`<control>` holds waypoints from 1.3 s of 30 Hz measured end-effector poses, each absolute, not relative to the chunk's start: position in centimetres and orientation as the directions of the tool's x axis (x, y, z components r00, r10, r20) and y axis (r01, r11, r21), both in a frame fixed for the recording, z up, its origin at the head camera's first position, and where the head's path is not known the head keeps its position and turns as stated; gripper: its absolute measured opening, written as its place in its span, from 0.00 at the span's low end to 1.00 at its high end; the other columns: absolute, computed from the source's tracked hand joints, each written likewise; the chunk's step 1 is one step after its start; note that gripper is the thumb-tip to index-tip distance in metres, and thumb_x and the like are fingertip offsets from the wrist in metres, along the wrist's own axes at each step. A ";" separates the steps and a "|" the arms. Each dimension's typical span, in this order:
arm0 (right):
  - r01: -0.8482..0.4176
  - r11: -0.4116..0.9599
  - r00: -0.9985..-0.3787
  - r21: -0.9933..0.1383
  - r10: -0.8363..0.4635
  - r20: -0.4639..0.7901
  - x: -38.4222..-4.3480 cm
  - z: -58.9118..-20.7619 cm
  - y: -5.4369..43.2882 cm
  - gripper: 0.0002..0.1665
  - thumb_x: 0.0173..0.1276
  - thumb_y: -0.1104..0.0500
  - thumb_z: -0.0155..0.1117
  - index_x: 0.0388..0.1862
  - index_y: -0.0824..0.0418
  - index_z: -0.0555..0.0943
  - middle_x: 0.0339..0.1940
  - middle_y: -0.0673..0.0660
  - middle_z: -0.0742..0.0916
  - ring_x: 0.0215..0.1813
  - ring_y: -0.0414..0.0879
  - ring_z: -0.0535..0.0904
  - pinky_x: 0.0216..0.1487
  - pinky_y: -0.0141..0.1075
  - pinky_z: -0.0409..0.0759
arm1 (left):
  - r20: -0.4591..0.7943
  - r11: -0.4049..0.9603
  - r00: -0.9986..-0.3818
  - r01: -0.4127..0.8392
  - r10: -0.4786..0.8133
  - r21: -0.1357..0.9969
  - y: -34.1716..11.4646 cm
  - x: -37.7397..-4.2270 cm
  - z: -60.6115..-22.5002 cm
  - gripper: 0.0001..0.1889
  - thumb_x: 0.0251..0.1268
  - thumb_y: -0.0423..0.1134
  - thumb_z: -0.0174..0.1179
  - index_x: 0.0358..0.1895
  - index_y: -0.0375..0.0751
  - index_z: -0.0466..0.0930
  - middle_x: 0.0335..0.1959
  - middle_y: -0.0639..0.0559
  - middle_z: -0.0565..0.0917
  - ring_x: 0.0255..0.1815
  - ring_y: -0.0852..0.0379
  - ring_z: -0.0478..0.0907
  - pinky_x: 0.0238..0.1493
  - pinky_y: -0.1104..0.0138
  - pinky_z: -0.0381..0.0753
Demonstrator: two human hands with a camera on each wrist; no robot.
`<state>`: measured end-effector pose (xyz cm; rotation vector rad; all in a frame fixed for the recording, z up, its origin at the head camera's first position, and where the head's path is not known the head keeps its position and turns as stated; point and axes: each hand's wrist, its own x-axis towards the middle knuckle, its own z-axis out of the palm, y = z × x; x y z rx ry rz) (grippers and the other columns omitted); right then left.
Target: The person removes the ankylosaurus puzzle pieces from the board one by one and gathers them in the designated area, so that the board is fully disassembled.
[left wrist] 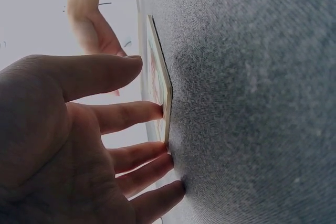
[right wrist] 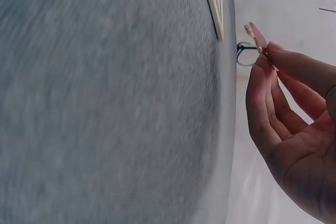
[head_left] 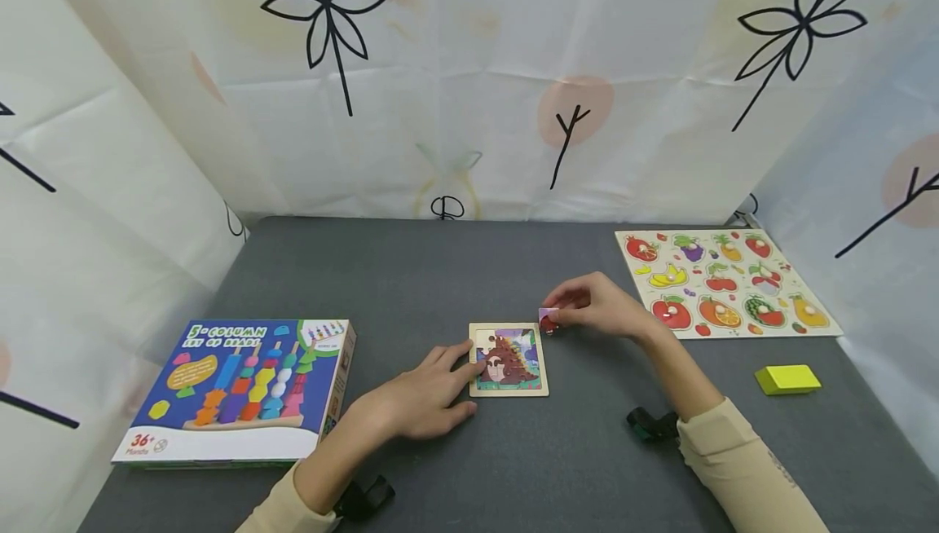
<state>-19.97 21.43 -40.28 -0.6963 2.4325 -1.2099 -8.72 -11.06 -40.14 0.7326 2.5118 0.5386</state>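
Note:
A small square jigsaw puzzle (head_left: 513, 376) with a pale wooden frame lies flat on the grey table, showing a brown-red spiky animal on a colourful ground. My left hand (head_left: 429, 394) rests at its left edge with fingers spread, fingertips on the frame and picture; in the left wrist view the fingers (left wrist: 131, 116) are nearly straight. Just beyond the puzzle's upper right corner, my right hand (head_left: 597, 305) pinches a small purple and dark red puzzle piece (head_left: 548, 321) between thumb and fingertips. The right wrist view shows this piece (right wrist: 256, 36) edge-on, raised above the table.
A blue bead-set box (head_left: 242, 386) lies at the left. At the back right is a fruit peg board (head_left: 734, 284), with a yellow block (head_left: 787, 380) in front of it. White printed cloth (head_left: 469, 93) walls the table's back and sides.

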 end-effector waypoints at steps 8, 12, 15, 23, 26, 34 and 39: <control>-0.282 0.563 -0.823 -0.777 -0.558 -0.105 -20.4 -41.0 22.5 0.11 0.74 0.66 0.73 0.52 0.70 0.90 0.45 0.64 0.94 0.41 0.42 0.87 0.42 0.29 0.84 | -0.324 0.782 -0.748 0.398 0.579 0.480 -11.0 -8.6 -40.1 0.33 0.84 0.50 0.58 0.86 0.50 0.64 0.92 0.47 0.53 0.90 0.43 0.55 0.76 0.39 0.76; -0.261 0.569 -0.826 -0.780 -0.550 -0.125 -20.4 -41.3 22.6 0.12 0.74 0.66 0.72 0.52 0.71 0.90 0.45 0.65 0.94 0.42 0.44 0.89 0.41 0.29 0.84 | -0.329 0.782 -0.745 0.398 0.580 0.479 -11.0 -8.6 -40.2 0.33 0.85 0.49 0.58 0.86 0.51 0.63 0.92 0.47 0.53 0.90 0.43 0.55 0.76 0.39 0.76; -0.264 0.574 -0.831 -0.775 -0.544 -0.120 -20.4 -41.3 22.5 0.12 0.74 0.66 0.72 0.52 0.71 0.90 0.46 0.65 0.94 0.42 0.43 0.88 0.41 0.28 0.83 | -0.299 0.770 -0.743 0.431 0.599 0.471 -11.2 -8.9 -41.1 0.33 0.85 0.51 0.57 0.87 0.51 0.63 0.91 0.45 0.54 0.89 0.42 0.56 0.75 0.40 0.77; -0.278 0.589 -0.839 -0.759 -0.534 -0.108 -20.4 -41.2 22.3 0.10 0.74 0.66 0.72 0.50 0.71 0.91 0.44 0.65 0.95 0.38 0.39 0.87 0.39 0.28 0.82 | -0.280 0.764 -0.746 0.441 0.604 0.471 -11.4 -9.2 -42.2 0.33 0.85 0.52 0.58 0.86 0.53 0.63 0.91 0.46 0.53 0.89 0.43 0.56 0.76 0.41 0.77; -0.263 0.582 -0.841 -0.769 -0.529 -0.113 -20.3 -41.1 22.4 0.11 0.74 0.66 0.72 0.50 0.72 0.91 0.43 0.66 0.95 0.38 0.41 0.89 0.39 0.28 0.84 | -0.300 0.771 -0.747 0.419 0.593 0.481 -11.2 -9.0 -41.3 0.34 0.83 0.50 0.60 0.86 0.52 0.63 0.92 0.46 0.53 0.90 0.43 0.55 0.77 0.40 0.76; -0.224 0.560 -0.844 -0.798 -0.521 -0.129 -20.2 -41.1 22.5 0.12 0.74 0.66 0.72 0.52 0.73 0.90 0.45 0.68 0.94 0.41 0.45 0.92 0.42 0.31 0.88 | -0.325 0.780 -0.745 0.401 0.583 0.480 -11.0 -8.5 -39.7 0.33 0.85 0.48 0.59 0.86 0.49 0.64 0.92 0.46 0.53 0.90 0.44 0.56 0.78 0.42 0.75; -0.214 0.523 -0.828 -0.825 -0.546 -0.131 -20.1 -40.9 22.2 0.13 0.74 0.65 0.73 0.53 0.73 0.89 0.47 0.69 0.94 0.42 0.46 0.93 0.45 0.33 0.89 | -0.321 0.775 -0.744 0.400 0.586 0.489 -11.1 -8.7 -40.0 0.33 0.84 0.48 0.59 0.86 0.49 0.64 0.91 0.45 0.54 0.89 0.43 0.56 0.78 0.41 0.75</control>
